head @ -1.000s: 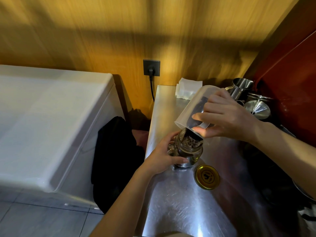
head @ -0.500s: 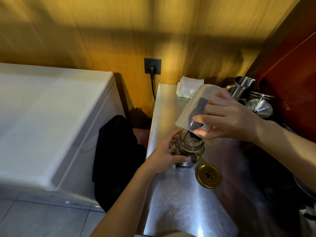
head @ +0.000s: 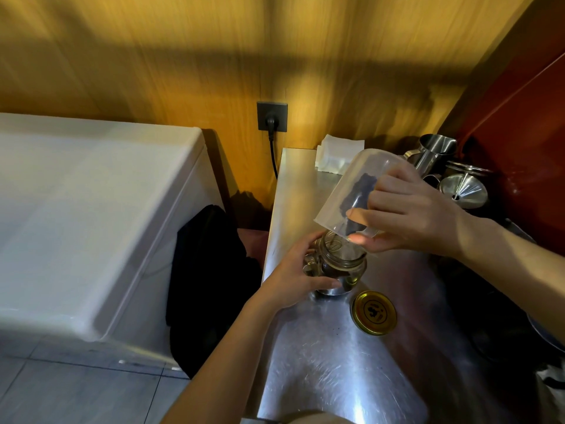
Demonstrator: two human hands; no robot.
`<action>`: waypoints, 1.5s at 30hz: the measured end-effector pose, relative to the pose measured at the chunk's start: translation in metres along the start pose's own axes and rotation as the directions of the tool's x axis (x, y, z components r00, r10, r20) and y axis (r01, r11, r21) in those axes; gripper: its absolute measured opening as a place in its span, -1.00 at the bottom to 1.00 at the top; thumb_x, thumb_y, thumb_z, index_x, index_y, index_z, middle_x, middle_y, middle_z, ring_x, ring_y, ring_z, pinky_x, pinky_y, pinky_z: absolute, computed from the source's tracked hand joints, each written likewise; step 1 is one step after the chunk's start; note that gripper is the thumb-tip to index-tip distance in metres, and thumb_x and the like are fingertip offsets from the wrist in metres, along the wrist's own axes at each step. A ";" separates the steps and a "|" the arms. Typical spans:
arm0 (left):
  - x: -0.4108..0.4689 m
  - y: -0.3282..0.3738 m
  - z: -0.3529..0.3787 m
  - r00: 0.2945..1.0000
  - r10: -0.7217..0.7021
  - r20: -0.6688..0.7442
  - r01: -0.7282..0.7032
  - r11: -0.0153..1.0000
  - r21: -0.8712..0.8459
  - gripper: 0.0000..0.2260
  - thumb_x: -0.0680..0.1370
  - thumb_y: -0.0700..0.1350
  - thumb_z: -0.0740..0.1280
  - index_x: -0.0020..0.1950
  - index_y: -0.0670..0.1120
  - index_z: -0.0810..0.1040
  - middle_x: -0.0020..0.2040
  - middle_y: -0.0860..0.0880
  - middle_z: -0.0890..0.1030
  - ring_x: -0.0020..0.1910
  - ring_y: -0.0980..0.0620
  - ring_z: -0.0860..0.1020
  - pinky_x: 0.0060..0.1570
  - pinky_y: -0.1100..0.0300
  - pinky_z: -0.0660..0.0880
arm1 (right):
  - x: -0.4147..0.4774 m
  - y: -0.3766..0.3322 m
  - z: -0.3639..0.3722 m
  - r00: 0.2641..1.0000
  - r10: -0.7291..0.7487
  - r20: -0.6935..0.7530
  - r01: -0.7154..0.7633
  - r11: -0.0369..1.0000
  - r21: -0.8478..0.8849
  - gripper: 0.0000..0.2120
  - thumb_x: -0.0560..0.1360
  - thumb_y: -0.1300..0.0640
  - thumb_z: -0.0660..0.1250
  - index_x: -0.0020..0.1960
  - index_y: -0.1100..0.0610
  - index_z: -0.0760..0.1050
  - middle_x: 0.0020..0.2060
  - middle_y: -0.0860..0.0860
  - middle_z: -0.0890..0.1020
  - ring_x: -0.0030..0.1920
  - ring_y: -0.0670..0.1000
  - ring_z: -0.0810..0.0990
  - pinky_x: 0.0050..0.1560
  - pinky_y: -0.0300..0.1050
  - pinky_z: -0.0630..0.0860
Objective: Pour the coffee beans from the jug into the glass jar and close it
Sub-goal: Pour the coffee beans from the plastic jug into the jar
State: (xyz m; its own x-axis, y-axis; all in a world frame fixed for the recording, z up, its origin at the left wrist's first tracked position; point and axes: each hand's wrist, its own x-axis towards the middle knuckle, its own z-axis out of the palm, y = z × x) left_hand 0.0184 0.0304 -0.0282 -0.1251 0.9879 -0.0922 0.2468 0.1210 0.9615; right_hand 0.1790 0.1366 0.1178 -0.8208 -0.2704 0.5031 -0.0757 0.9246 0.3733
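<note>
A clear plastic jug [head: 345,191] is tipped steeply, mouth down, over the glass jar [head: 339,267]. My right hand [head: 406,212] grips the jug at its handle side. A dark patch of coffee beans [head: 357,197] clings inside the jug near my fingers. The jar stands upright on the steel counter [head: 321,362], open, with dark beans in its lower part. My left hand [head: 293,270] wraps around the jar's left side. The gold lid [head: 373,316] lies flat on the counter just right of the jar, in front of it.
Steel pitchers [head: 434,151] and a metal funnel [head: 463,189] stand at the back right by a red wall. Folded white paper [head: 337,157] lies at the counter's far end. A white chest appliance [head: 91,209] and a black bag [head: 208,286] sit left of the counter.
The jug has tipped further and lifted slightly off the jar's mouth. The stream of beans seen at the jar's mouth has thinned; fewer beans remain in the jug.
</note>
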 end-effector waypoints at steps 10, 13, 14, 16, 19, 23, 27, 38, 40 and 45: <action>-0.001 0.002 -0.002 1.000 -0.016 0.006 0.016 1.000 0.001 -0.31 0.29 -0.04 0.59 0.11 0.52 0.26 0.26 0.15 0.47 0.25 0.14 0.42 0.14 0.32 0.33 | 0.004 -0.002 -0.004 0.999 -0.036 0.006 0.036 0.999 -0.011 -0.75 0.51 0.10 0.31 -0.23 0.25 0.60 -0.40 0.09 0.56 -0.26 0.03 0.36 -0.18 0.03 0.41; -0.001 0.002 -0.001 1.000 -0.021 0.009 0.021 1.000 0.004 -0.32 0.29 -0.03 0.59 0.11 0.51 0.26 0.24 0.17 0.47 0.23 0.18 0.42 0.11 0.36 0.31 | 0.005 -0.003 -0.004 0.999 -0.038 0.008 0.038 0.999 -0.009 -0.74 0.51 0.10 0.30 -0.23 0.25 0.60 -0.41 0.09 0.56 -0.26 0.03 0.35 -0.17 0.03 0.40; -0.001 0.002 -0.001 1.000 -0.021 0.009 0.021 1.000 0.003 -0.32 0.29 -0.03 0.59 0.11 0.52 0.27 0.22 0.20 0.47 0.22 0.20 0.42 0.10 0.38 0.31 | 0.005 -0.003 -0.004 0.999 -0.038 0.008 0.038 0.999 -0.010 -0.74 0.51 0.10 0.31 -0.23 0.25 0.60 -0.41 0.09 0.55 -0.26 0.03 0.35 -0.17 0.02 0.40; -0.001 0.001 -0.001 1.000 -0.019 0.010 0.019 1.000 -0.008 -0.32 0.28 -0.03 0.59 0.11 0.52 0.27 0.23 0.19 0.47 0.24 0.17 0.42 0.13 0.34 0.33 | 0.005 -0.003 -0.004 0.999 -0.043 0.012 0.043 0.999 -0.015 -0.75 0.50 0.10 0.32 -0.23 0.25 0.61 -0.42 0.09 0.56 -0.26 0.03 0.35 -0.16 0.01 0.39; 0.000 0.001 -0.001 1.000 -0.018 0.015 0.018 1.000 -0.014 -0.33 0.29 -0.02 0.59 0.13 0.49 0.28 0.25 0.16 0.46 0.23 0.15 0.41 0.12 0.32 0.33 | 0.005 -0.003 -0.005 0.998 -0.062 0.028 0.063 0.998 -0.026 -0.75 0.50 0.09 0.33 -0.22 0.25 0.61 -0.41 0.09 0.56 -0.25 0.04 0.36 -0.14 -0.01 0.39; 0.000 0.000 -0.001 1.000 -0.018 0.021 0.018 1.000 0.000 -0.32 0.29 -0.01 0.59 0.19 0.45 0.28 0.25 0.18 0.46 0.24 0.16 0.41 0.19 0.24 0.35 | 0.005 -0.003 -0.005 0.997 -0.075 0.026 0.075 0.997 -0.028 -0.76 0.49 0.09 0.34 -0.20 0.26 0.60 -0.41 0.10 0.56 -0.25 0.04 0.36 -0.14 -0.02 0.38; -0.001 0.000 -0.002 1.000 -0.012 0.025 0.012 1.000 0.013 -0.24 0.29 -0.01 0.58 0.38 0.18 0.28 0.35 0.04 0.43 0.34 0.01 0.38 0.36 -0.08 0.35 | 0.005 -0.003 -0.005 0.994 -0.105 0.025 0.106 0.993 -0.048 -0.79 0.48 0.10 0.36 -0.18 0.25 0.59 -0.41 0.10 0.55 -0.25 0.05 0.36 -0.14 -0.04 0.36; -0.002 0.001 0.000 1.000 0.011 0.021 -0.011 1.000 0.001 -0.22 0.27 0.02 0.58 0.39 0.16 0.28 0.34 0.04 0.46 0.32 0.04 0.42 0.34 -0.09 0.38 | 0.005 -0.006 -0.007 0.982 -0.185 0.032 0.187 0.981 -0.059 -0.81 0.49 0.10 0.36 -0.14 0.25 0.59 -0.39 0.08 0.56 -0.26 0.05 0.38 -0.15 -0.04 0.40; -0.002 0.000 0.000 1.000 0.024 0.020 -0.024 1.000 -0.012 -0.24 0.27 0.00 0.59 0.38 0.14 0.30 0.32 0.03 0.48 0.31 0.03 0.44 0.33 -0.07 0.40 | 0.005 -0.008 -0.007 0.979 -0.204 0.019 0.205 0.976 -0.073 -0.81 0.48 0.11 0.37 -0.14 0.25 0.59 -0.38 0.08 0.57 -0.26 0.05 0.39 -0.14 -0.05 0.39; -0.002 -0.001 -0.001 0.999 0.029 0.017 -0.029 1.000 -0.005 -0.32 0.28 -0.04 0.59 0.28 0.27 0.35 0.22 0.16 0.52 0.23 0.19 0.47 0.20 0.21 0.45 | 0.004 -0.008 -0.006 0.971 -0.241 0.006 0.241 0.967 -0.080 -0.84 0.48 0.12 0.37 -0.11 0.23 0.54 -0.37 0.07 0.59 -0.28 0.05 0.45 -0.14 -0.06 0.40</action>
State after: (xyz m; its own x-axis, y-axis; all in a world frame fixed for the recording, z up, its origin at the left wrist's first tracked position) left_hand 0.0177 0.0286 -0.0287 -0.1012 0.9925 -0.0690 0.2455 0.0922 0.9650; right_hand 0.1795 0.1258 0.1219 -0.7821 -0.4834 0.3933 -0.2255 0.8079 0.5444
